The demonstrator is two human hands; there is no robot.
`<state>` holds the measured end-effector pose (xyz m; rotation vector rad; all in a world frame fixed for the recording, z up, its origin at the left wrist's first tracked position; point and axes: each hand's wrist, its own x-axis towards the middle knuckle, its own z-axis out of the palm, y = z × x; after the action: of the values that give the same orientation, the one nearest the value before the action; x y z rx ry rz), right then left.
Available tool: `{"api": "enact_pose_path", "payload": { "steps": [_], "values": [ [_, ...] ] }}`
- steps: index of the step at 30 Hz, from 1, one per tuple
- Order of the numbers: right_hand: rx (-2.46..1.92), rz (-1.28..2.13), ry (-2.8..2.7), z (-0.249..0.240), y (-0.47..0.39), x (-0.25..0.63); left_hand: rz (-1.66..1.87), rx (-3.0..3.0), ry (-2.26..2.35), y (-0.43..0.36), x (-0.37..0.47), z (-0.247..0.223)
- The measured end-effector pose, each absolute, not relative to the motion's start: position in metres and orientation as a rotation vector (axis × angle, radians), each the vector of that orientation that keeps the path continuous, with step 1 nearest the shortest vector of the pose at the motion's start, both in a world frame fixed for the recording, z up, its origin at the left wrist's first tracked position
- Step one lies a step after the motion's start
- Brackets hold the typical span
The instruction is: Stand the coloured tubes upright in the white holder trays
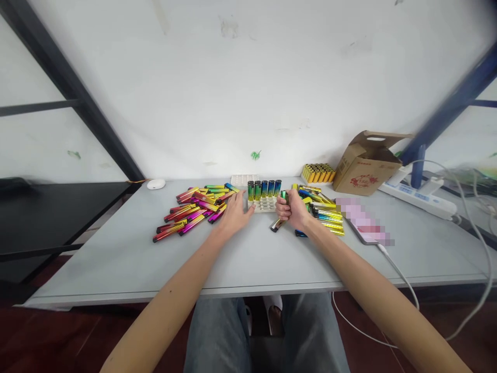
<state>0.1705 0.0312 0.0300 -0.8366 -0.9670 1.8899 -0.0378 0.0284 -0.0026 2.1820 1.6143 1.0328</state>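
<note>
Lying beside the left edge of a white tray with holes [261,207], my left hand [235,214] has its fingers apart and holds nothing. Several shiny green and blue lighters [264,189] stand upright in the tray's back part. My right hand [294,209] is closed around a green lighter [284,195] at the tray's right side; its lower part is hidden by the fingers. One loose lighter [276,226] lies just below that hand. To the right is a pile of yellow and blue lighters [328,214], partly covered by my hand and wrist.
Red, purple and yellow lighters [190,212] are heaped on the left. Behind are another white tray [244,180] and a tray of yellow lighters [319,174]. An open cardboard box [367,168], a phone [361,223] on its cable and a power strip [421,199] occupy the right.
</note>
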Motion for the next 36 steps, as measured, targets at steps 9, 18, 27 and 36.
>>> {"api": "enact_pose_path", "payload": {
  "steps": [9,18,27,36],
  "values": [
    [-0.819,1.889,-0.961,0.03,0.032,0.1736,1.023,2.167,1.609,0.027,-0.0378,-0.002],
    [-0.638,1.938,-0.984,0.0373,0.0284,0.18,1.038,2.198,1.628,0.0273,-0.0377,-0.0002],
    [-0.57,2.011,-1.004,0.0351,0.0269,0.1776,1.067,2.211,1.62,0.028,-0.0382,-0.002],
    [-0.617,1.968,-1.164,0.0324,0.0266,0.1746,1.072,2.215,1.623,0.0272,-0.0376,-0.0004]
  ]
}}
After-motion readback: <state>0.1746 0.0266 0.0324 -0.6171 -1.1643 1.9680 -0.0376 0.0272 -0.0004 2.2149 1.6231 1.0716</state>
